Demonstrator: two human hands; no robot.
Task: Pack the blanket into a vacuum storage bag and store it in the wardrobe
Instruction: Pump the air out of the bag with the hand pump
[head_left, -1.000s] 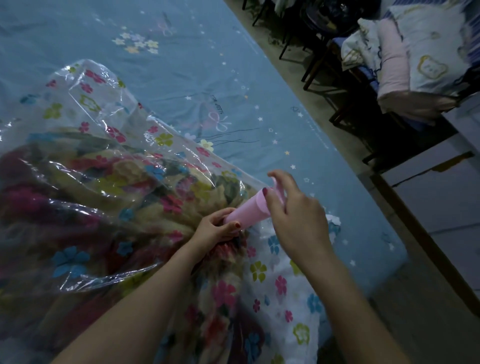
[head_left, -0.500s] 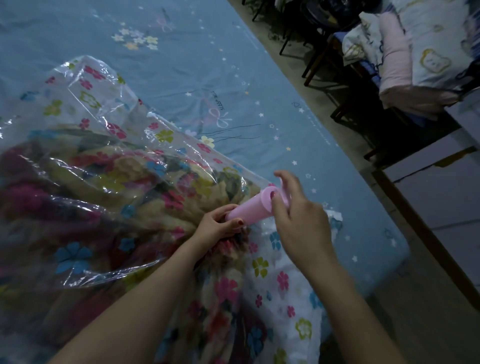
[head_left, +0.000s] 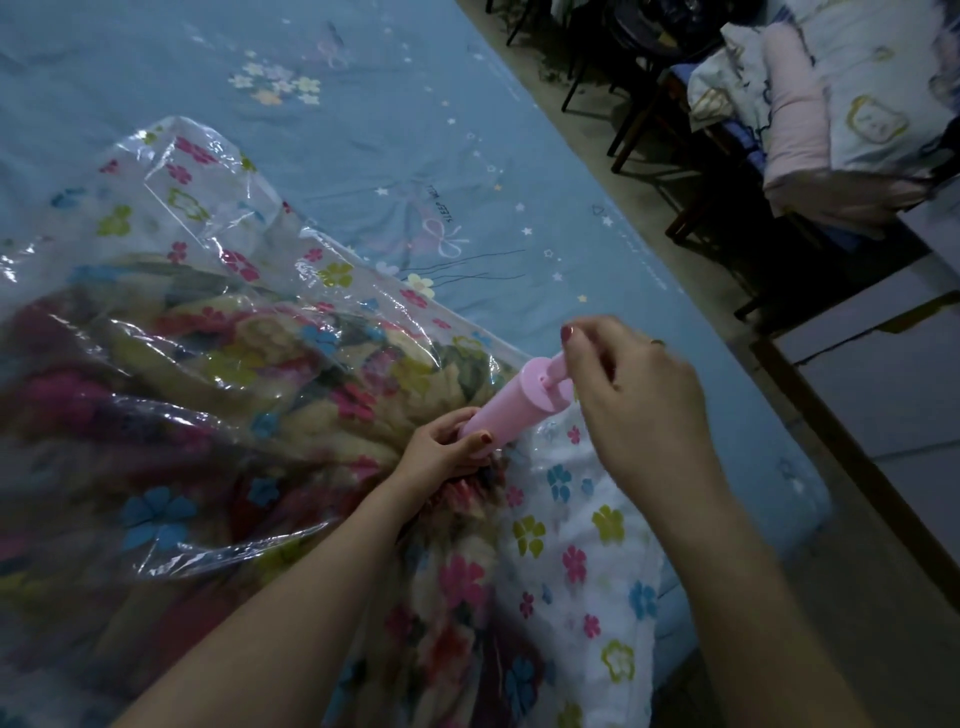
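A clear vacuum storage bag (head_left: 171, 171) printed with small flowers lies on the blue bed sheet (head_left: 415, 104). Inside it a flowered blanket (head_left: 171, 374) bulges. A pink hand pump (head_left: 511, 402) stands tilted on the bag near the bed's right side. My left hand (head_left: 441, 449) grips the pump's lower end against the bag. My right hand (head_left: 628, 395) holds the pump's handle, which stands a little out of the barrel. The bag's valve is hidden under my left hand.
The bed's edge runs diagonally on the right, with bare floor (head_left: 883, 597) beyond it. Dark chairs (head_left: 654, 93) stand at the top right. Folded bedding (head_left: 831, 109) is piled on one of them.
My right hand has pulled the pump's handle up and out of the barrel; earlier it was pressed down against the barrel top. My left hand has stayed at the pump's base.
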